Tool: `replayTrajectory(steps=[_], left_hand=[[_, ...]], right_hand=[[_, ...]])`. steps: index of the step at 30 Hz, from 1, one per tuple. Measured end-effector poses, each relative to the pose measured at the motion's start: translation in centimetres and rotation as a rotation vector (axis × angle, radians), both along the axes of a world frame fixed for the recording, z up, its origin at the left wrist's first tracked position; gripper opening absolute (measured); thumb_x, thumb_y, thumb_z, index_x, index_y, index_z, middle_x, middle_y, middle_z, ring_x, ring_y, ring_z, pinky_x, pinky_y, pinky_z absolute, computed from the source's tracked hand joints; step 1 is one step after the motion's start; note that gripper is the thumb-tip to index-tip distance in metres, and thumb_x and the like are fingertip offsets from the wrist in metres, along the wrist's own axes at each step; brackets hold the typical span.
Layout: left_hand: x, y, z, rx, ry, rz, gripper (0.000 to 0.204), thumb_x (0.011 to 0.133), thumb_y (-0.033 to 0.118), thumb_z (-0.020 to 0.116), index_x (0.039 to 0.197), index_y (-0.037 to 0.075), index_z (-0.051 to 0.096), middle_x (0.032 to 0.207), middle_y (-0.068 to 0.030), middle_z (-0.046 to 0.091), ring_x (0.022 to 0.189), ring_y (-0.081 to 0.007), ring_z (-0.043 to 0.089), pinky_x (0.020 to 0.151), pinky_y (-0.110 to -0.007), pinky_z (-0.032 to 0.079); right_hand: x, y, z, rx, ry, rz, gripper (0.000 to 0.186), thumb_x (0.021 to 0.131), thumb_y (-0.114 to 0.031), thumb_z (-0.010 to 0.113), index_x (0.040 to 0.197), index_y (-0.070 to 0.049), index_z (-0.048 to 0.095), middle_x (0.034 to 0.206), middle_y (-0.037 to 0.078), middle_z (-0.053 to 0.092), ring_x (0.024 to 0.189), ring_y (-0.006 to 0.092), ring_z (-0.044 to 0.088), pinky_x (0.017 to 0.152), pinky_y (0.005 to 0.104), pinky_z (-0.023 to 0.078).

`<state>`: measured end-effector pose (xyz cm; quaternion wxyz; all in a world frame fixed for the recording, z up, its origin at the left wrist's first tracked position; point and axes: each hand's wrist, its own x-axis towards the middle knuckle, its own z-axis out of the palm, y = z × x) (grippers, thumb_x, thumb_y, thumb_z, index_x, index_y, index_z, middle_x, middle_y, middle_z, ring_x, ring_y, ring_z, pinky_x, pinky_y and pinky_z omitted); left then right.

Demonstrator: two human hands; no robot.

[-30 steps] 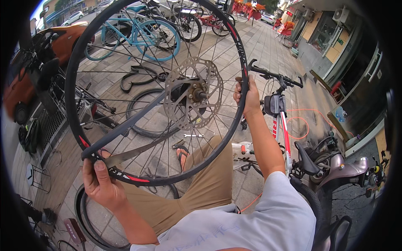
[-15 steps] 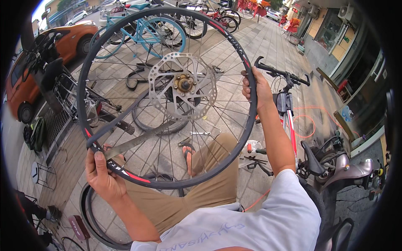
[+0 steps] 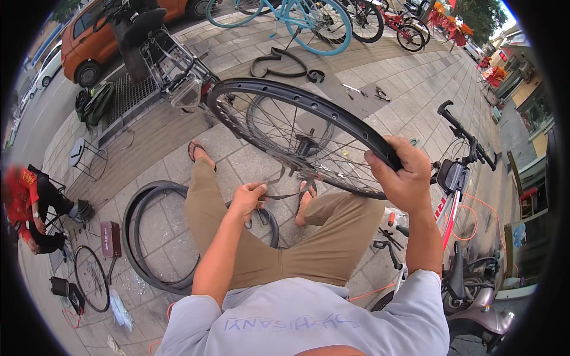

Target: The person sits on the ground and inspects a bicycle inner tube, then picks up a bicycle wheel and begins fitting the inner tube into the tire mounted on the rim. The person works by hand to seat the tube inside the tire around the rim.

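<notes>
A black bicycle wheel [image 3: 267, 95] with thin spokes and a hub [image 3: 306, 145] lies tilted almost flat above my knees. My right hand [image 3: 399, 172] grips its rim at the near right side. My left hand [image 3: 248, 199] is lower, over my left thigh, and pinches a thin black strip [image 3: 288, 194] that runs from my fingers toward the wheel's near edge. I sit in khaki trousers and flip-flops on grey paving.
A loose black tyre [image 3: 139, 237] lies on the paving at my left, a small wheel [image 3: 92, 279] beyond it. A red-and-white bicycle [image 3: 451, 196] stands close at right, tools [image 3: 386, 237] beside it. A person in red [image 3: 29, 202] sits far left. Parked bicycles [image 3: 297, 24] and an orange car [image 3: 119, 35] stand behind.
The wheel has dropped from upright in front of me to nearly flat over my knees. My left hand has left the rim and now pinches the black strip.
</notes>
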<state>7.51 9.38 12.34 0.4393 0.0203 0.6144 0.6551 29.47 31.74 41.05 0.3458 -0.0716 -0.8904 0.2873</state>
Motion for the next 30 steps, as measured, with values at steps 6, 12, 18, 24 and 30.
replayTrajectory(steps=[6, 12, 18, 24, 30], left_hand=[[3.8, -0.9, -0.6, 0.063, -0.133, -0.021, 0.034, 0.101, 0.014, 0.07, 0.127, -0.007, 0.066, 0.101, -0.0064, 0.072, 0.084, -0.0148, 0.069, 0.066, -0.028, 0.055], [6.8, -2.9, 0.2, 0.197, -0.478, -0.208, 0.025, 0.099, 0.016, 0.076, 0.116, -0.001, 0.07, 0.093, -0.0033, 0.071, 0.078, -0.0143, 0.069, 0.064, -0.028, 0.056], [6.7, -4.4, 3.0, 0.257, -0.243, -0.338, 0.041, 0.093, 0.02, 0.083, 0.123, -0.005, 0.071, 0.095, -0.0078, 0.074, 0.078, -0.0165, 0.072, 0.062, -0.028, 0.058], [5.2, -6.5, 3.5, 0.301, -0.308, -0.144, 0.029, 0.098, 0.022, 0.079, 0.113, -0.002, 0.073, 0.088, -0.0039, 0.072, 0.076, -0.0126, 0.07, 0.058, -0.024, 0.053], [3.2, -9.2, 3.3, -0.283, 0.843, 0.01, 0.026, 0.096, 0.029, 0.082, 0.103, 0.005, 0.075, 0.079, 0.0003, 0.065, 0.068, -0.0122, 0.059, 0.067, -0.024, 0.05]], right_hand=[[-3.9, -1.0, -6.4, 0.031, -0.027, 0.122, 0.024, 0.082, -0.003, 0.082, 0.103, 0.003, 0.072, 0.069, 0.011, 0.068, 0.055, 0.0198, 0.064, 0.054, 0.0305, 0.048], [-6.8, -1.6, -12.1, 0.14, 0.01, 0.196, 0.029, 0.076, -0.005, 0.086, 0.102, 0.001, 0.073, 0.073, 0.013, 0.069, 0.058, 0.0276, 0.065, 0.055, 0.0356, 0.049], [-9.0, -3.2, -18.9, 0.176, -0.001, 0.194, 0.031, 0.074, -0.009, 0.086, 0.102, -0.002, 0.073, 0.072, 0.011, 0.069, 0.06, 0.0293, 0.066, 0.056, 0.0387, 0.05], [-10.3, -4.3, -24.0, 0.059, -0.112, 0.119, 0.026, 0.079, -0.015, 0.085, 0.101, -0.007, 0.074, 0.07, 0.01, 0.068, 0.062, 0.0308, 0.067, 0.057, 0.0401, 0.051], [-10.4, -4.6, -25.3, 0.078, -0.106, 0.069, 0.025, 0.079, -0.015, 0.085, 0.1, -0.007, 0.073, 0.071, 0.011, 0.068, 0.063, 0.0314, 0.068, 0.057, 0.0402, 0.052]])
